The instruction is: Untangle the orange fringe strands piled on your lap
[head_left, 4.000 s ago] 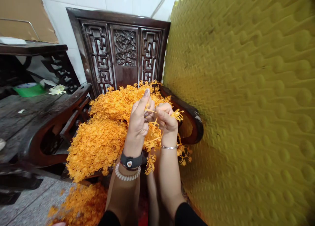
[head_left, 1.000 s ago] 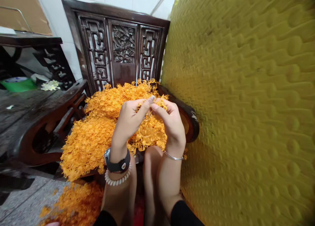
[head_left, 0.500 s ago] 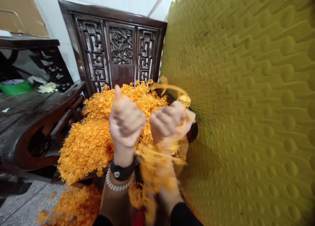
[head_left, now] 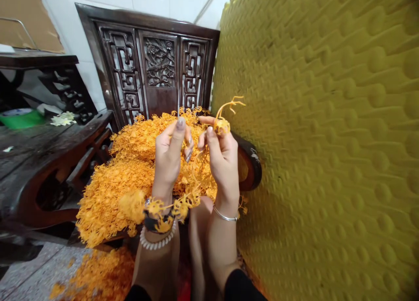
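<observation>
The right hand (head_left: 218,150) has thumb and fingers pinched on a small orange plastic-looking floret (head_left: 222,125) with a thin forked stem, held up in front of the chair's back. The left hand (head_left: 169,150), also in front of that back and apart from the right, has its thumb raised and fingers curled; whether it grips anything, I cannot tell. A frilly orange linked strand (head_left: 181,207) hangs nearer the wearer than the chair's back, crossing a black wristband (head_left: 150,224).

The step in hand looks like handling one floret at a time. From here, the next move seems to call for a firm right pinch and left fingertips brought to a chosen point, clear of the trailing strand.

Beyond, a large fluffy orange pile (head_left: 121,192) covers the seat of the dark carved wooden chair (head_left: 161,101). A loose orange heap (head_left: 98,275) lies on the floor before the chair; a yellow dimpled foam-like mat (head_left: 310,139) stands to its right, a dark wooden table (head_left: 24,146) to its left.
</observation>
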A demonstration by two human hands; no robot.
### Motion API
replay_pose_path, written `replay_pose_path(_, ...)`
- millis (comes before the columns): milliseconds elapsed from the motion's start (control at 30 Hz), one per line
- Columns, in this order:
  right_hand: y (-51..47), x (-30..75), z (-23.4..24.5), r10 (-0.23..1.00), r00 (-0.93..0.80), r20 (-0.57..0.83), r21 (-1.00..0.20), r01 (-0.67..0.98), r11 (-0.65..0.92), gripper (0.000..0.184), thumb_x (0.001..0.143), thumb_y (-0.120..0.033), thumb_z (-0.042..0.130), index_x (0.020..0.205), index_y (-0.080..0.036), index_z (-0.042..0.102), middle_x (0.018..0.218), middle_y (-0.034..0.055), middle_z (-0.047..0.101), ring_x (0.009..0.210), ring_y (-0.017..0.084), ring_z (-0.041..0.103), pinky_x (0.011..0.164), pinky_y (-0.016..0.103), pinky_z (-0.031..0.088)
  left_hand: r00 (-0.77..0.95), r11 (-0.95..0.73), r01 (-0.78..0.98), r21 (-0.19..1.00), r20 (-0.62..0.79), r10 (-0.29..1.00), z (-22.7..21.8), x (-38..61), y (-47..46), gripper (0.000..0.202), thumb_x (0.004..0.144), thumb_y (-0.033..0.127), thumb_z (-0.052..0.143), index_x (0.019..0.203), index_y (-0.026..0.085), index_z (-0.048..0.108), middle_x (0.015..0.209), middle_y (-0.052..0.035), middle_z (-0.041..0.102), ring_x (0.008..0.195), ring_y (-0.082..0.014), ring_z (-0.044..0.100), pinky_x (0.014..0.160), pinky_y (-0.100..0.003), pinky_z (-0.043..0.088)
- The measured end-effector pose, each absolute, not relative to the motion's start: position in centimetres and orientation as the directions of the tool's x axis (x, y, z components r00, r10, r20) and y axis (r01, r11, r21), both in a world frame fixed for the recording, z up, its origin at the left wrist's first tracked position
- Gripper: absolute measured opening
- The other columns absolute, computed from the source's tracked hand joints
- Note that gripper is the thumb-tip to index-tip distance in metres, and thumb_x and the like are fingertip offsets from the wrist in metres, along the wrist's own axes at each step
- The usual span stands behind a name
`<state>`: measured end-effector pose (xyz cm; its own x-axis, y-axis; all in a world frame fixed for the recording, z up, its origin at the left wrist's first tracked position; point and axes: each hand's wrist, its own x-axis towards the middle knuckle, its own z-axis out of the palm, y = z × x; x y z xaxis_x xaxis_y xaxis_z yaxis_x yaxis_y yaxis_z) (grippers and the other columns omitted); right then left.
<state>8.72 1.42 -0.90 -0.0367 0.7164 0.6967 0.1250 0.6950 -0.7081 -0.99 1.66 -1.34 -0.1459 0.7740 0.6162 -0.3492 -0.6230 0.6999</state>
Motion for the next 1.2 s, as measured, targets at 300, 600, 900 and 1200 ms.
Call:
replay_pose_path(300,0.4,9.0,-0.6,0.709,-0.213,0.673,-0.554,0.49,0.673,0.026,0.089,-0.027,0.039,0.065,-0.019,0.039,0.057,-0.0042,0.035,0.051,0.007,0.033,0.052,0.025,0.026,-0.367,-0.689,0.289,0.664,0.742,0.561,-1.9,-1.1,2.5,0.038,0.083,0.04,0.048,0.054,0.018,0.04,0.048,0.0047,0.035,0.044,-0.0073,0.032,0.045,-0.024,0.027)
replay_pose_path(600,0.0,10.1,-0.6,0.755,-0.35,0.555,-0.638,0.403,0.656,0.035,0.086,-0.03,0.042,0.056,-0.018,0.031,0.053,-0.0059,0.025,0.048,0.005,0.024,0.047,0.024,0.019,-0.018,-0.684,0.114,0.72,0.69,0.723,-2.0,-2.9,2.4,0.039,0.086,0.048,0.037,0.061,0.019,0.044,0.051,0.0029,0.04,0.045,-0.0093,0.037,0.046,-0.024,0.03)
replay_pose_path(900,0.5,10.6,-0.5,0.746,-0.406,0.528,-0.534,0.525,0.663,0.031,0.081,-0.023,0.044,0.053,-0.017,0.032,0.054,-0.0052,0.024,0.049,0.005,0.023,0.048,0.023,0.019,0.036,-0.588,0.358,0.725,0.619,0.785,-2.0,-2.6,2.4,0.023,0.08,0.034,0.05,0.065,0.018,0.047,0.058,0.0033,0.047,0.055,-0.0106,0.041,0.056,-0.024,0.031)
replay_pose_path(1200,0.6,10.5,-1.1,0.726,-0.562,0.396,-0.53,0.506,0.68,0.024,0.07,-0.016,0.05,0.05,-0.017,0.036,0.051,-0.0061,0.03,0.049,0.005,0.027,0.048,0.023,0.02,0.3,-0.564,0.312,0.765,0.484,0.822,-2.1,-3.5,2.4,0.028,0.07,0.041,0.063,0.064,0.017,0.048,0.059,0.0034,0.044,0.057,-0.0104,0.04,0.056,-0.024,0.032)
